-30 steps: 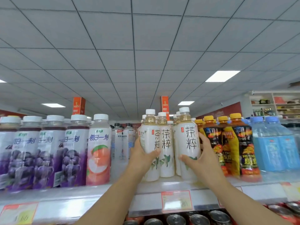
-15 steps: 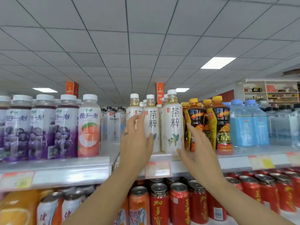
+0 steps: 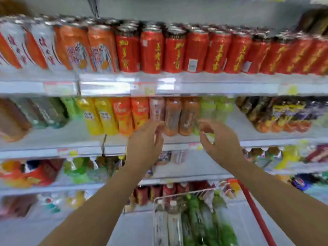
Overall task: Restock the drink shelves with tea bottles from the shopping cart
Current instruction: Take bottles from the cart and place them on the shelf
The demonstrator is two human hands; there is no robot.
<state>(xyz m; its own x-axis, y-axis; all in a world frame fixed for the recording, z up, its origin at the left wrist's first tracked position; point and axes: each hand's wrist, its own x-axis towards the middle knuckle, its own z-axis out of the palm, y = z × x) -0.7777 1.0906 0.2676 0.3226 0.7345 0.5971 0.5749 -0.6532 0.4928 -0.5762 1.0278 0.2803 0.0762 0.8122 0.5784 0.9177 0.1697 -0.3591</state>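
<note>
Both hands hang empty in front of the drink shelves. My left hand (image 3: 144, 145) has its fingers loosely spread, in front of the middle shelf edge. My right hand (image 3: 219, 142) is open too, fingers curled apart. Below them stands the shopping cart (image 3: 255, 206), white wire with a red rim. In it lie white-labelled tea bottles (image 3: 166, 222) with white caps and green-labelled bottles (image 3: 204, 221). The white tea bottles on the top shelf are out of view. The picture is blurred by motion.
A row of red cans (image 3: 177, 50) fills the upper shelf, with orange and white cans (image 3: 58, 47) to the left. The shelf behind my hands holds yellow, orange and brown bottles (image 3: 124, 114). Lower shelves carry mixed drinks. Price tags line the shelf edges (image 3: 143, 88).
My hands let go of the white tea bottles on the top shelf and drew back and down. My view dropped from the top shelf to the lower shelves and the cart.
</note>
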